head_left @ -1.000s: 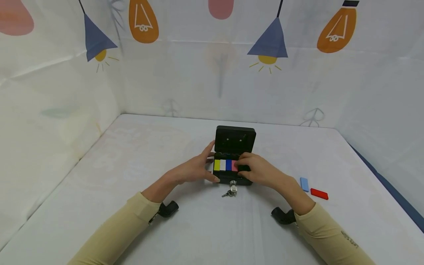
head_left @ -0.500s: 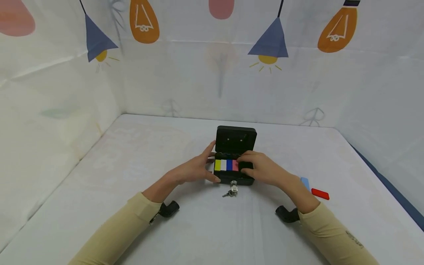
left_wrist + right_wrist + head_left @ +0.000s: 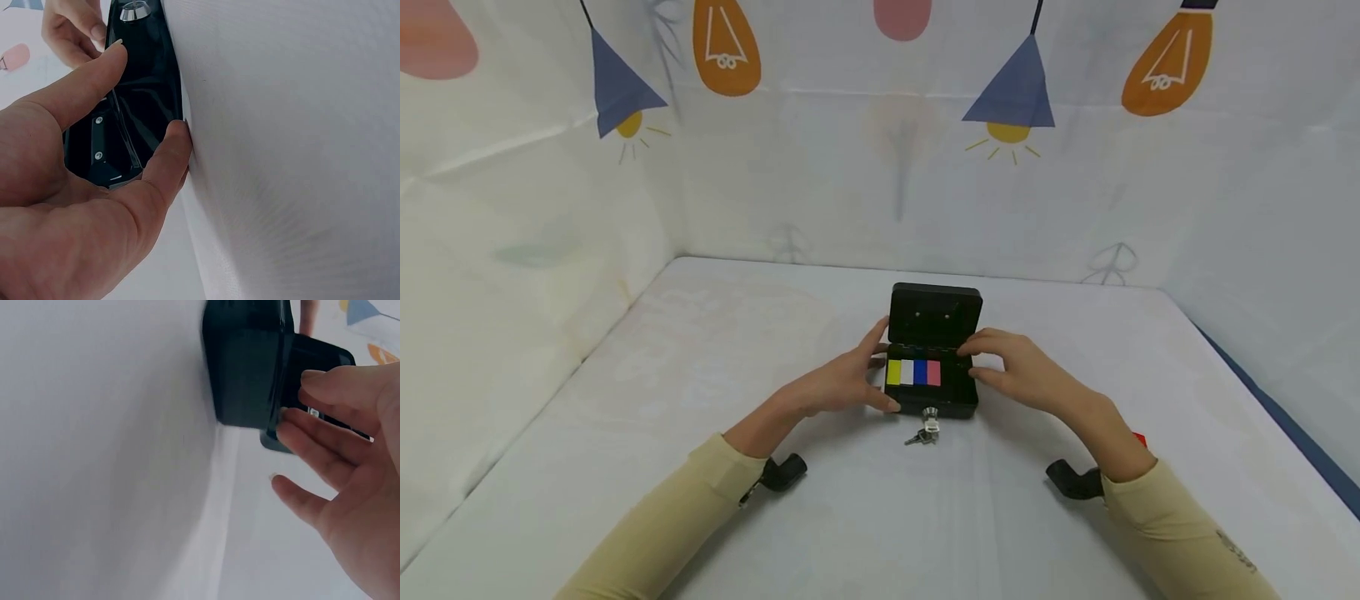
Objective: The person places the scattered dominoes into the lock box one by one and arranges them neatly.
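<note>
A black cash box (image 3: 951,408) stands with its lid (image 3: 936,312) raised. Inside, along its left, sit a yellow block (image 3: 893,372), a white block (image 3: 907,372), a blue block (image 3: 920,372) and a pink block (image 3: 933,372) in a row. My left hand (image 3: 838,383) holds the box's left end, thumb at the front corner and fingers toward the back. At the right rim is my right hand (image 3: 1018,367), fingers loosely bent with nothing between them. The right wrist view shows its fingertips beside the box wall (image 3: 244,369).
Keys (image 3: 917,437) hang from the lock at the box's front. A red block (image 3: 1140,438) peeks out from behind the right forearm. White fabric walls (image 3: 850,192) with printed lamps enclose the back and sides of the white table (image 3: 880,517).
My right hand has drawn back rightward from the pink block to the box's right rim. Its forearm now covers the light blue block and most of the red one. The left hand stays put.
</note>
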A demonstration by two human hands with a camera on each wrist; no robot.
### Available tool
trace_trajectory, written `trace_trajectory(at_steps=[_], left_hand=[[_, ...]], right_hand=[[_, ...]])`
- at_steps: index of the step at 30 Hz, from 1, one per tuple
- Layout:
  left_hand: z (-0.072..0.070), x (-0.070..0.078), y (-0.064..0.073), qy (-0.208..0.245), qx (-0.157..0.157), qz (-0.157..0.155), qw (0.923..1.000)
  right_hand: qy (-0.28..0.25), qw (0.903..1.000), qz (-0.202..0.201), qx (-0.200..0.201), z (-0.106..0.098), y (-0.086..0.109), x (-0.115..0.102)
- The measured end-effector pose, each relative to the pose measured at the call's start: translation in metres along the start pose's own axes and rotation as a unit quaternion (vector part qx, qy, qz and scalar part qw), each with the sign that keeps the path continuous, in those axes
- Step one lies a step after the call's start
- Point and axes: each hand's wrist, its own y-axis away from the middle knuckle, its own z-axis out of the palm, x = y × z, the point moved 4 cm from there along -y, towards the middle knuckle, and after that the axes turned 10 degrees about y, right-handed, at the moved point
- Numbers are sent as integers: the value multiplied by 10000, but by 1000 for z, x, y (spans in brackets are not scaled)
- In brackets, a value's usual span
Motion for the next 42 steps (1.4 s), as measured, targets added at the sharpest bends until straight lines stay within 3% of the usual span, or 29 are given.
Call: trace_trajectory(at_steps=[4,15,21,27,42], left_hand=[[0,2,-1,-30,23,30,10000],[0,3,0,25,-12,-16,10000],[-1,2,0,-24,-9,5,10000],[0,1,-2,-36,-17,10,10000],[1,2,-2,42,-52,6,10000]], right_hand=[[-5,9999,112,-33,-6,6,7],[127,9957,648,-646,-17,30,29],[161,9872,1078,-1163,-22,41,45],[111,9816,1253,-1434,-28,52,58],[593,9550,1865,-2227,-42,67,69]])
